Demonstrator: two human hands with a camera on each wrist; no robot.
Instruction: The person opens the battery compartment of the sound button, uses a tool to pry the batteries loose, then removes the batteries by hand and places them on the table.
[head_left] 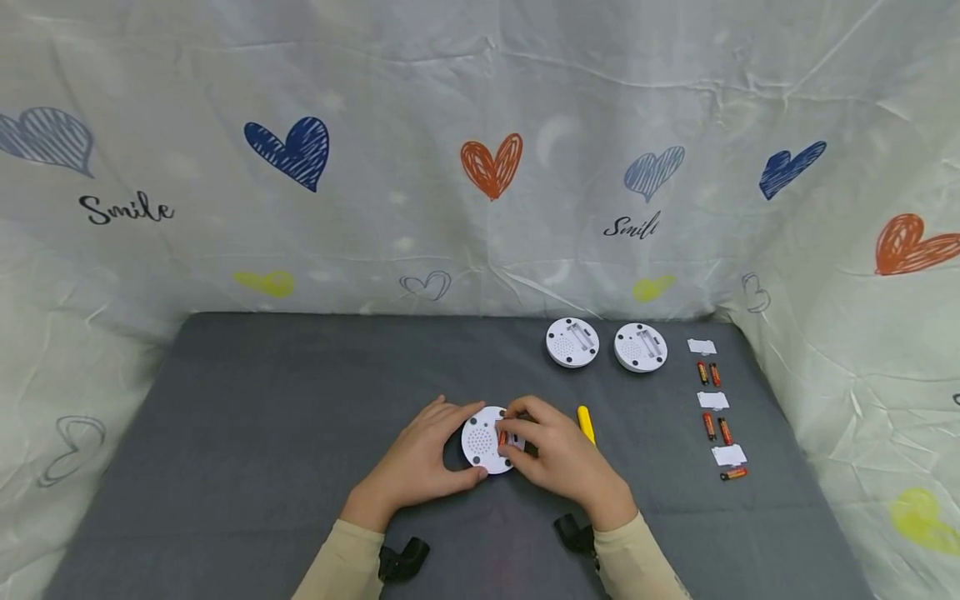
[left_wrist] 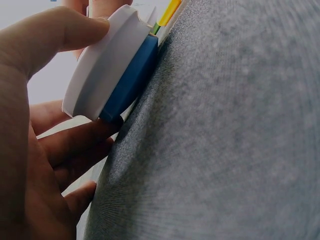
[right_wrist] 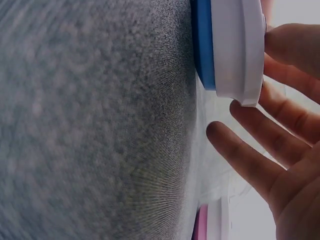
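Note:
A round white battery-powered device [head_left: 478, 443], with speaker-like holes and dark feet on its upturned face, lies on the grey cloth. Its lower part shows blue in the left wrist view. My left hand [head_left: 423, 454] grips its rim from the left, thumb near the front and fingers at the far side. With thumb and fingers, my right hand [head_left: 558, 454] pinches a red-orange battery [head_left: 503, 437] at the device's slot. The fingers partly hide the slot, so how far in the battery sits cannot be told. A yellow handle [head_left: 586, 423] lies beyond the right hand, partly covered.
Two similar round white devices, one [head_left: 572, 342] beside the other [head_left: 641, 347], lie face down at the back with slots exposed. At the right are three white covers [head_left: 712, 401] and several batteries [head_left: 709, 426]. A patterned curtain [head_left: 405, 167] hangs behind the table.

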